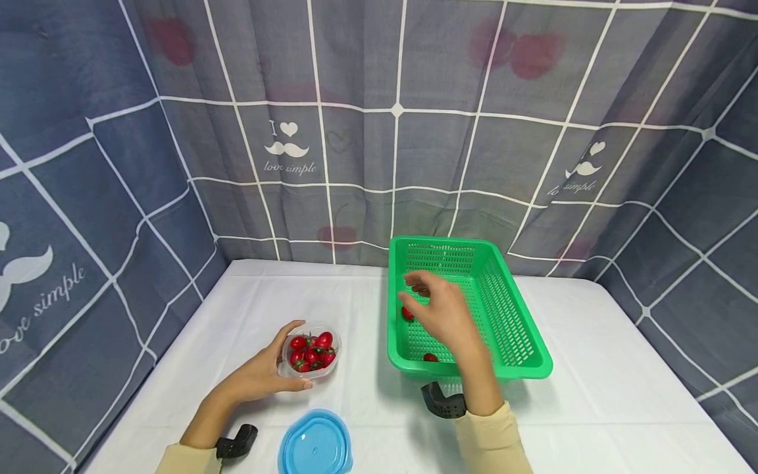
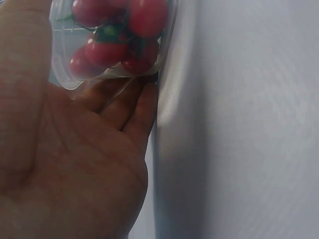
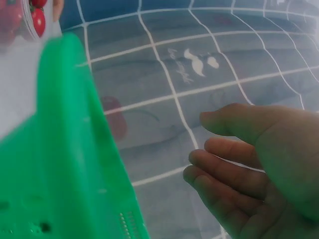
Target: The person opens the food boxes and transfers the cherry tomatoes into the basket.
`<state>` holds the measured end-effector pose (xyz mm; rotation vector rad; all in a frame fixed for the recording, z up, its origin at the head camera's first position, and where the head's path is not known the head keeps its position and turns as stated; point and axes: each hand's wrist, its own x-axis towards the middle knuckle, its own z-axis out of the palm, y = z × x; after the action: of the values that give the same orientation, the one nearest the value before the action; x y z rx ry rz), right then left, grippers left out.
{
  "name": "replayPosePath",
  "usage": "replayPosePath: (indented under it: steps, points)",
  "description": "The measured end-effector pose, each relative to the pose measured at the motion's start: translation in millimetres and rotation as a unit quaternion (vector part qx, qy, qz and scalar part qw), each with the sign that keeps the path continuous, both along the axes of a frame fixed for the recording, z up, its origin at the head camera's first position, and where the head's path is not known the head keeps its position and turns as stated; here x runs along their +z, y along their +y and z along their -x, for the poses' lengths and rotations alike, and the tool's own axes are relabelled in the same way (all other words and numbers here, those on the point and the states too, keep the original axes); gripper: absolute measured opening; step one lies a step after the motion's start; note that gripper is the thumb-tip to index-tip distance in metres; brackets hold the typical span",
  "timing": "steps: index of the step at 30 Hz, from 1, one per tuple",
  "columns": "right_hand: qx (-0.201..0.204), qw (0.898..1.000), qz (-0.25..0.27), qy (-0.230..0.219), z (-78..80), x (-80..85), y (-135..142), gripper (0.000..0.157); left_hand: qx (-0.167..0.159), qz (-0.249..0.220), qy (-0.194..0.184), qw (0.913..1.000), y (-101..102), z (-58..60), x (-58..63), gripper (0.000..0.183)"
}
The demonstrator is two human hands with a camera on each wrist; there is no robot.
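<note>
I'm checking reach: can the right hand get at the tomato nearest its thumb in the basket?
Probably yes. The right hand looks empty over the open-topped basket, its thumb near the tomato, and nothing visible blocks the way.

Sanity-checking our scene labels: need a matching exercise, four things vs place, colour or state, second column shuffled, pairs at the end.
Things:
1. Clear plastic tub
2. Blue lid
3. Right hand
4. Plastic basket

Place, colour or state:
A. Over the basket, gripping nothing
B. Green, perforated walls
C. Gripped by the left hand
D. Lying on the white tabletop, untouched

Pairs: 1-C, 2-D, 3-A, 4-B
</note>
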<state>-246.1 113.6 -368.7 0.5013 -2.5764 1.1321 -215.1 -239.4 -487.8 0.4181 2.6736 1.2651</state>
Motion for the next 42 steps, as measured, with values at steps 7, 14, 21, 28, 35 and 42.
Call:
replayPosePath:
  steps: [7,14,21,28,35,42]
  points:
    - [0.019,1.000,-0.009,0.002,-2.5,-5.7,-19.7,0.034,-0.002,-0.003,0.006,1.0000,0.2,0.1,0.8,0.113]
    - [0.042,0.999,-0.033,0.009,-4.2,-12.9,-40.3,0.036,0.001,0.003,0.000,1.0000,0.0,0.0,1.5,0.113]
    - [0.071,0.994,-0.078,0.038,-7.7,-21.2,-58.1,0.032,0.003,0.000,-0.001,1.0000,0.2,0.4,1.3,0.113]
    - [0.108,0.987,-0.112,0.048,-14.2,-31.7,-80.3,0.032,-0.001,-0.011,-0.011,0.9999,0.2,-0.3,0.4,0.112]
    - [0.128,0.981,-0.135,0.051,-20.2,-43.9,-97.2,0.032,-0.001,-0.006,-0.012,0.9999,0.8,-0.4,1.2,0.113]
    - [0.123,0.980,-0.148,0.053,-24.6,-50.4,-107.2,0.032,-0.001,-0.003,-0.009,1.0000,0.4,-1.2,1.2,0.113]
